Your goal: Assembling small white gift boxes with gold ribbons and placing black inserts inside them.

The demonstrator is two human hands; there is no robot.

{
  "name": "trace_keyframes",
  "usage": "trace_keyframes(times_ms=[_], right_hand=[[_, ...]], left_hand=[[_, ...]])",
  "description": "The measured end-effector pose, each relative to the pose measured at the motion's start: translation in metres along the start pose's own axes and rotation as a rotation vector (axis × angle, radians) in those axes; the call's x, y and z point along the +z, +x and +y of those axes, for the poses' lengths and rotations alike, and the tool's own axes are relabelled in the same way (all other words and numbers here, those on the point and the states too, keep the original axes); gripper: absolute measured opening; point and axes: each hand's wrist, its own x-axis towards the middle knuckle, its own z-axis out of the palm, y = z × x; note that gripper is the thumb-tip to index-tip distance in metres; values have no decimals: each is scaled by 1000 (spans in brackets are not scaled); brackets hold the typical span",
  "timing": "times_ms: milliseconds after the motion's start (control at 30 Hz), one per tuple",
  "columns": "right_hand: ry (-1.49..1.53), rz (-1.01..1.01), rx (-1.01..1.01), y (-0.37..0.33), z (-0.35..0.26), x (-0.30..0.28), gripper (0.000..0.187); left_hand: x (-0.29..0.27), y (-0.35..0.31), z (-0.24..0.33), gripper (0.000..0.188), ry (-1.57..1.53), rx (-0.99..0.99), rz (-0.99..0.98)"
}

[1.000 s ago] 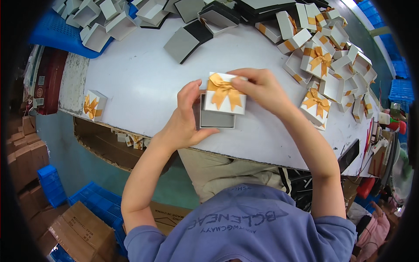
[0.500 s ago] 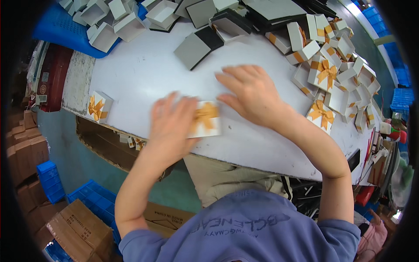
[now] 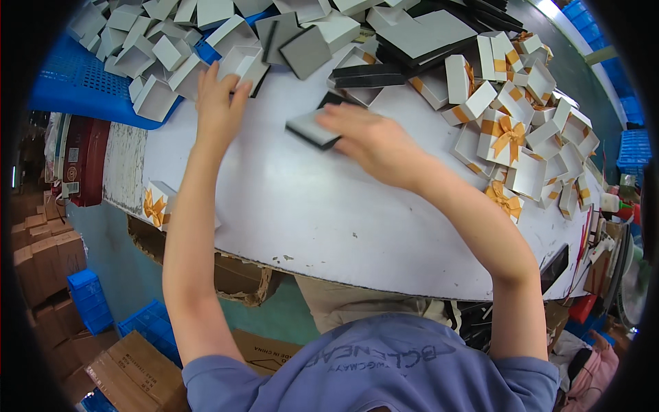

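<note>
Two bare hands reach far across the white table (image 3: 288,206). Left hand (image 3: 218,103) stretches to the far left, its fingers together and curled over the rim of an open white box tray (image 3: 241,63) that sits at the edge of a heap of empty white trays (image 3: 158,82); part of that heap lies in a blue plastic crate (image 3: 75,82). Right hand (image 3: 374,141) is near the table's middle, fingers loosely spread, fingertips touching a flat grey pad with a dark underside (image 3: 310,128) that is tilted up off the tabletop; whether it is truly pinched cannot be told, as the thumb is hidden. Far of it lie more grey and black inserts (image 3: 412,34). To the right is a pile of white lids with gold ribbon bows (image 3: 511,134). One finished white gift box with a gold bow (image 3: 158,204) stands at the near left table edge, just beside the left forearm
</note>
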Motion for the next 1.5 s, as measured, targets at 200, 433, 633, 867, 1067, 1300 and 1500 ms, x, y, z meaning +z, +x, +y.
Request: trace_keyframes(times_ms=[200, 433, 633, 867, 1067, 1300, 1500], right_hand=[[-189, 76, -174, -32, -40, -33, 38], [-15, -352, -240, -37, -74, -12, 17], [-83, -3, 143, 2, 2, -21, 12], [-56, 135, 318, 38, 4, -47, 31], [738, -296, 882, -13, -33, -31, 22], [-100, -81, 249, -39, -71, -11, 23], [-247, -359, 180, -32, -65, -5, 33]], left_hand=[[-43, -125, 91, 27, -343, 246, -321], [-23, -163, 121, 80, -579, 262, -290], [-41, -168, 96, 46, -354, 336, -287], [-51, -158, 93, 38, -260, 381, -457], [-19, -157, 95, 94, -698, 320, -117], [-17, -141, 112, 98, -613, 292, -330], [-47, -136, 113, 88, -81, 346, -397]])
